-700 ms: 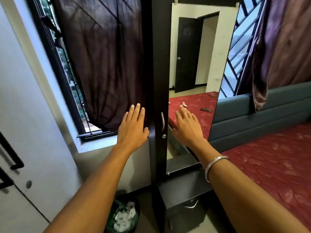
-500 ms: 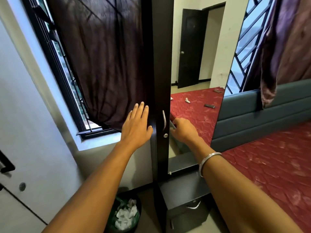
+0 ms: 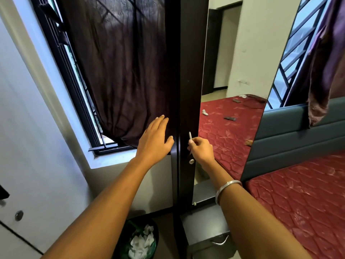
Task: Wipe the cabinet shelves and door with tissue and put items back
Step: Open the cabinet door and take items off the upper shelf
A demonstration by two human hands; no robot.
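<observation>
a: cabinet door (image 3: pixel 188 71), centre frame?
b: appears shut. right hand (image 3: pixel 201 150) pinches its handle (image 3: pixel 190 136); left hand (image 3: pixel 155 139) flat, fingers straight.
a: progress?
b: used tissue in bin (image 3: pixel 141 242) (lower centre); shelves unseen.

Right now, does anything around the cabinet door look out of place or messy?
Mostly no. The right hand grips the door handle; the left hand lies flat on the cabinet edge. Odd bits: a crumpled tissue and small dark items show on the red mattress in the mirror.
</observation>
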